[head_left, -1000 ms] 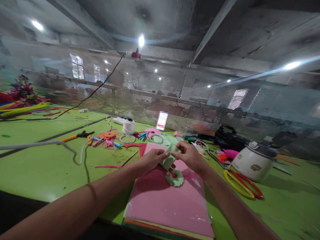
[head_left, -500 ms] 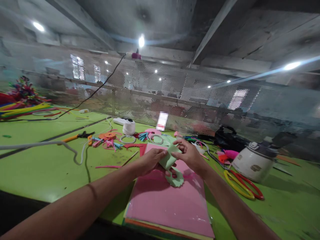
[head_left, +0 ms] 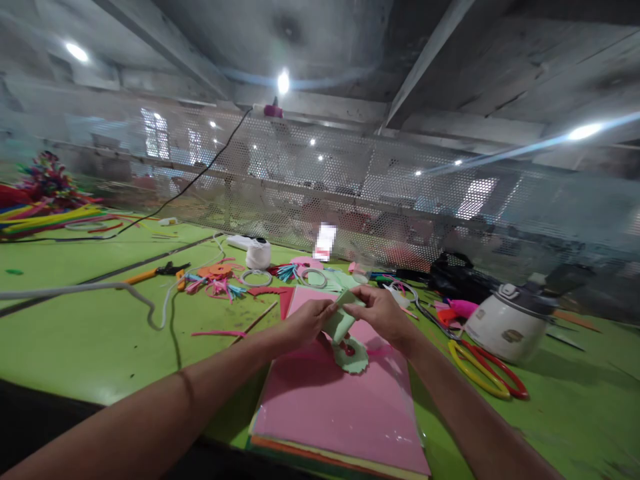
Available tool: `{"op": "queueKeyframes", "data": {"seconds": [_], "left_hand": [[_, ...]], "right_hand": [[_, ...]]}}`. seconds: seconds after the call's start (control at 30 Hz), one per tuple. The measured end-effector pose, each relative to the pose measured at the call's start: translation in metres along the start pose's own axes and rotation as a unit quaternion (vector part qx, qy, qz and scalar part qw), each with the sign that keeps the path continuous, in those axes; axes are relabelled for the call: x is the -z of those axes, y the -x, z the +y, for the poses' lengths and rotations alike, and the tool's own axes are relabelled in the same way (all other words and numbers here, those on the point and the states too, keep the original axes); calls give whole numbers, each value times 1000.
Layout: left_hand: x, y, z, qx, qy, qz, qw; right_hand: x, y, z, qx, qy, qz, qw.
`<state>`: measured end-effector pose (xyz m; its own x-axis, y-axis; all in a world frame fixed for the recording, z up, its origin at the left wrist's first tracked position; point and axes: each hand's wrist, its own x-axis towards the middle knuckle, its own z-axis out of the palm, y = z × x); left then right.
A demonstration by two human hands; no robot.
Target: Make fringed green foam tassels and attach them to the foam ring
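Note:
My left hand (head_left: 311,320) and my right hand (head_left: 377,310) both pinch a small folded piece of pale green foam sheet (head_left: 341,321). The left fingers close on its left side, and the right thumb and fingers grip its upper right edge. Just below hangs or lies a scalloped pale green ring (head_left: 354,360) with a hole in its middle; whether a finger holds it I cannot make out. Under both hands is a stack of coloured sheets (head_left: 340,413), pink on top, with a shiny plastic cover.
On the green table lie orange-handled pliers (head_left: 150,274), pink strips (head_left: 217,333), orange and blue cut pieces (head_left: 217,273) and a white spool (head_left: 258,255). To the right stand a white kettle (head_left: 507,327) and scissors with red and yellow handles (head_left: 483,370). A perforated metal screen (head_left: 300,187) rises behind.
The green piece has tilted slightly and my left fingers have drawn in beneath it. The scalloped ring has shifted a little and shows more fully. The table things have not moved.

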<state>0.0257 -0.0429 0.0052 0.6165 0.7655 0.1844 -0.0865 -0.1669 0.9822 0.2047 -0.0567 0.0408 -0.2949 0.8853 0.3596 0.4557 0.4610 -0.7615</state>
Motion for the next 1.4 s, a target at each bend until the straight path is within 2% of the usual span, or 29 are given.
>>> {"op": "queueKeyframes", "data": {"seconds": [0.23, 0.53, 0.8, 0.93, 1.1, 1.2, 1.27, 1.33, 1.4], "left_hand": [[-1, -1, -3, 16, 22, -16, 999], [-1, -1, -4, -4, 49, -4, 999], [-4, 2, 5, -7, 46, -3, 999], [-5, 5, 8, -5, 46, -4, 999], [-3, 3, 4, -1, 88, -21, 996], [-1, 2, 7, -8, 131, -31, 991], [0, 2, 11, -25, 155, -20, 987], [1, 3, 14, -45, 169, -12, 985], [2, 3, 13, -55, 166, -13, 984]], "right_hand": [[-6, 0, -10, 33, 82, 29, 996], [-14, 3, -13, 84, 198, 77, 974], [-16, 7, -15, 124, 313, 59, 940], [-17, 8, -16, 121, 325, 48, 937], [-15, 6, -20, 125, 258, 52, 957], [-12, 4, -23, 51, 109, 91, 989], [-11, 3, -23, -12, -12, 102, 995], [-12, 2, -21, -38, -85, 84, 992], [-15, 2, -19, -44, -106, 60, 992]]}}
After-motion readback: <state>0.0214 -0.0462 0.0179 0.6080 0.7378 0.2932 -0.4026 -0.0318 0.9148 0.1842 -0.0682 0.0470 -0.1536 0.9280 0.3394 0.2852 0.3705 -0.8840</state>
